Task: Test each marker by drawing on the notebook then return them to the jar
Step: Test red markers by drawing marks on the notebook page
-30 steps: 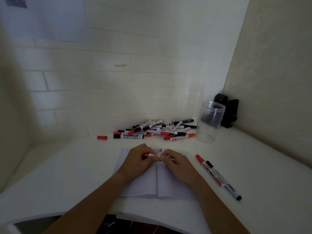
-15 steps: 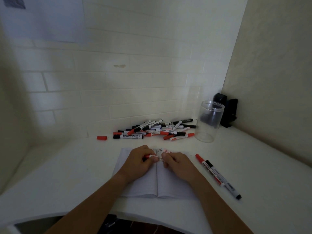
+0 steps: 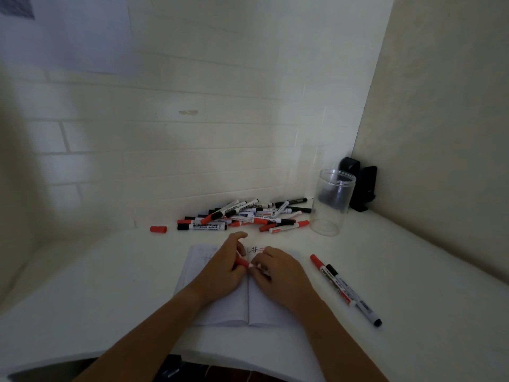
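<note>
An open notebook (image 3: 220, 310) lies on the white desk, with small black and red scribbles near the top of its pages. Over it my left hand (image 3: 220, 268) pinches the red cap (image 3: 243, 262) of a red marker, while my right hand (image 3: 278, 271) grips that marker's white barrel; most of the barrel is hidden under my fingers. A clear, empty plastic jar (image 3: 332, 202) stands upright at the back right. A pile of several red and black markers (image 3: 245, 216) lies behind the notebook.
A red marker (image 3: 330, 279) and a black marker (image 3: 355, 296) lie side by side right of the notebook. A loose red cap (image 3: 158, 229) sits at the left of the pile. A black object (image 3: 360, 186) stands in the corner behind the jar. Walls close in behind and right.
Both hands stayed over the notebook, holding the same red marker. The left index finger has lifted straighter; the red cap shows a little more between the hands.
</note>
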The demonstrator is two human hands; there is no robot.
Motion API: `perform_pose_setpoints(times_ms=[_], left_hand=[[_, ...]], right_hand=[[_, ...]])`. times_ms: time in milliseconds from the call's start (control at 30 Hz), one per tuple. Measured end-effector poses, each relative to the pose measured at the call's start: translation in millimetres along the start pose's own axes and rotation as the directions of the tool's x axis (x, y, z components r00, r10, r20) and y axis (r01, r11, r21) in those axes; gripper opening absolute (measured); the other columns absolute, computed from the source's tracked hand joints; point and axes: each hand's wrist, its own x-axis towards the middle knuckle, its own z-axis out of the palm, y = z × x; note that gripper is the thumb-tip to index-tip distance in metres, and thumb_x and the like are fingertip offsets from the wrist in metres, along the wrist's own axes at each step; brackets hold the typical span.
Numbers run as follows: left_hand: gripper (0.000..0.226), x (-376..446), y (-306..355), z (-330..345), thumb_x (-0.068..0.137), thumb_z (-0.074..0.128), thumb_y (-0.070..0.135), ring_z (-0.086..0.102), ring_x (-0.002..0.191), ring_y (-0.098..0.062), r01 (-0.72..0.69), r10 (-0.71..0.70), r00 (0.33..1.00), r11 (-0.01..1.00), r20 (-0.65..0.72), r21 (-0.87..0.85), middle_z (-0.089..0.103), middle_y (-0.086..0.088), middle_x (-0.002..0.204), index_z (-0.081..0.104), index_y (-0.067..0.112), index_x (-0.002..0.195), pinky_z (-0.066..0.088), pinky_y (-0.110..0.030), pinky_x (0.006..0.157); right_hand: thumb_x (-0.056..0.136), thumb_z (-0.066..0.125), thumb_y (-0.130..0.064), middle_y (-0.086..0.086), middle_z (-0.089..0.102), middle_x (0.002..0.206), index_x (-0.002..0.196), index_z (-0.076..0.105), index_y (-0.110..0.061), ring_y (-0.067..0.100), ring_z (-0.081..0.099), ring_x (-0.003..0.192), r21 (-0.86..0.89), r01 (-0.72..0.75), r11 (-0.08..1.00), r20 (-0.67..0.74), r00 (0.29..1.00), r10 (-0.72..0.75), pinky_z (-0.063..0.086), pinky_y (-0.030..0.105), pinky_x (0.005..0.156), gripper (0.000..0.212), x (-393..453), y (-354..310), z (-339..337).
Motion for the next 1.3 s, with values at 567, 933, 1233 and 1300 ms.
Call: perform_pose_setpoints(times_ms=[567,933,1233,1300], left_hand=[[0.029,7.3,-12.4,0.3,0.094,0.051,-0.006,0.058,0.098,-0.005,0.007,0.009,0.965,0.998,-0.261,0.062,0.063,0.009,0.101,0.06,0.02,0.1,0.045,-0.012,0.086],[0.024,2.4,0.3,-3.8,0.093,0.061,0.0,0.064,0.1,-0.004,-0.04,0.032,0.986,0.998,-0.162,-0.043,0.07,0.014,0.1,0.064,0.021,0.105,0.048,-0.015,0.087],[0.033,-5.3,13.1,-9.3,0.093,0.064,0.004,0.069,0.106,-0.006,-0.002,-0.012,0.998,0.972,-0.058,-0.233,0.077,0.009,0.101,0.061,0.024,0.119,0.05,-0.02,0.094],[0.036,-5.8,12.8,-9.5,0.096,0.054,-0.001,0.069,0.107,-0.007,-0.008,0.007,1.0,0.975,-0.007,-0.224,0.077,0.008,0.101,0.062,0.024,0.122,0.05,-0.021,0.094]], right_hand=[[0.089,0.061,-0.037,-0.014,0.055,0.089,0.097,0.065,-0.029,0.006,0.054,0.078,0.018,-0.245,0.969,-0.056,0.968,0.246,0.045,0.023,0.068,0.012,-2.0,10.8,-9.8],[0.095,0.051,-0.035,-0.011,0.055,0.099,0.11,0.061,-0.031,0.008,0.057,0.078,0.024,-0.109,0.994,-0.061,0.992,0.11,0.048,0.026,0.062,0.018,-2.3,11.0,-2.0],[0.096,0.02,-0.072,-0.01,0.051,0.069,0.075,0.049,-0.029,0.009,0.046,0.065,-0.15,-0.177,0.973,-0.052,0.984,0.171,0.031,0.031,0.068,0.056,-1.8,-7.4,2.9],[0.087,0.017,-0.086,-0.009,0.05,0.06,0.063,0.046,-0.028,0.008,0.046,0.058,-0.155,-0.219,0.963,-0.063,0.975,0.212,0.029,0.031,0.063,0.069,-1.6,-9.7,0.7]])
